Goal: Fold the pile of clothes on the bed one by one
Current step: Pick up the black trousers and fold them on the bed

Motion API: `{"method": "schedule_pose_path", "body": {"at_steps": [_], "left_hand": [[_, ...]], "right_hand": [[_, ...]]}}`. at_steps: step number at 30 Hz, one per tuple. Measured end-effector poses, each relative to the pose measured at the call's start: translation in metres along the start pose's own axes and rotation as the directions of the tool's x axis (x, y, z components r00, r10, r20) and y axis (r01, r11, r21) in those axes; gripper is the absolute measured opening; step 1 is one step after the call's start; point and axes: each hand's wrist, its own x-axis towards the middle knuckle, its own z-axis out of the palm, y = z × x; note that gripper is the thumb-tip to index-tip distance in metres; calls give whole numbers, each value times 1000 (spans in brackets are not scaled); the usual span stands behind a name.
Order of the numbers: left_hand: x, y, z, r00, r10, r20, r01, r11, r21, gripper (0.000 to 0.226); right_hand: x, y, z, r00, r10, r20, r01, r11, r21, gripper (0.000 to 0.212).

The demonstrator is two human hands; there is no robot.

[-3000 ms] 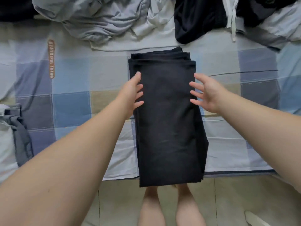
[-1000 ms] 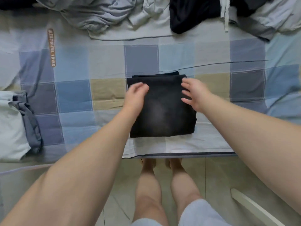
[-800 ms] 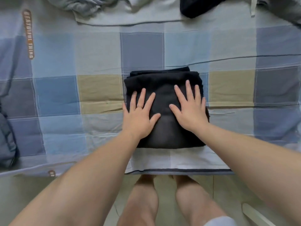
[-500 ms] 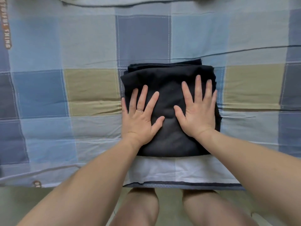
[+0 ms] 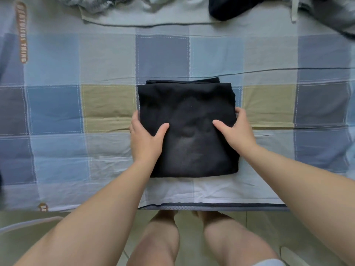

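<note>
One black garment (image 5: 188, 127), folded into a thick square, lies flat on the checked sheet (image 5: 107, 54) near the bed's front edge, directly before us. Several layers show at its far edge, where a lower fold sticks out a little beyond the top one.

We hold it from both sides. Our left hand (image 5: 146, 139) grips its left edge, thumb lying on the top face and fingers curled round the side, their tips hidden by the cloth. Our right hand (image 5: 236, 131) grips the right edge the same way, thumb pointing inward across the cloth. The two hands are well apart, with the middle of the garment bare between them. A thin ring (image 5: 132, 129) sits on one left finger.

Further out, the sheet's blue, grey and tan squares spread to either side, with an orange label (image 5: 23, 33) at the far left. Along the top edge of the view lies the pile (image 5: 96, 2) of unfolded clothes: crumpled grey pieces at the left, a dark piece and a white drawstring (image 5: 293, 10) at the right. Below the bed's edge we see our bare legs (image 5: 159, 240) on the tiled floor (image 5: 186, 223).
</note>
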Motion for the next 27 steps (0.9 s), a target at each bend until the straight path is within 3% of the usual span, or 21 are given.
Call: {"method": "schedule_pose_path", "body": {"at_steps": [2, 4, 7, 12, 16, 20, 25, 27], "left_hand": [[10, 0, 0, 989, -148, 29, 150, 987, -62, 76], [18, 4, -6, 973, -212, 93, 218, 973, -70, 70], [9, 17, -26, 951, -228, 211, 254, 961, -106, 66], [-64, 44, -99, 884, -309, 351, 383, 910, -162, 44], [-133, 68, -189, 857, -371, 357, 454, 872, -184, 49], [-183, 70, -278, 874, -371, 314, 448, 865, -225, 50], [-195, 48, -377, 907, -357, 225, 409, 873, -265, 82], [-182, 34, -411, 928, -325, 180, 367, 878, -308, 71]], "right_hand": [[14, -8, -6, 991, 85, 106, -103, 977, 186, 57], [23, -11, -15, 954, 130, 269, -203, 943, 264, 51], [13, -22, -34, 892, 191, 409, -311, 917, 249, 55], [-76, -63, -79, 863, 191, 468, -316, 926, 206, 46], [-177, -115, -113, 842, 165, 514, -285, 945, 162, 41], [-261, -171, -120, 833, 106, 543, -228, 960, 163, 37], [-324, -243, -79, 839, 44, 542, -147, 978, 149, 35], [-335, -274, -48, 841, 18, 541, -111, 984, 140, 41]]}}
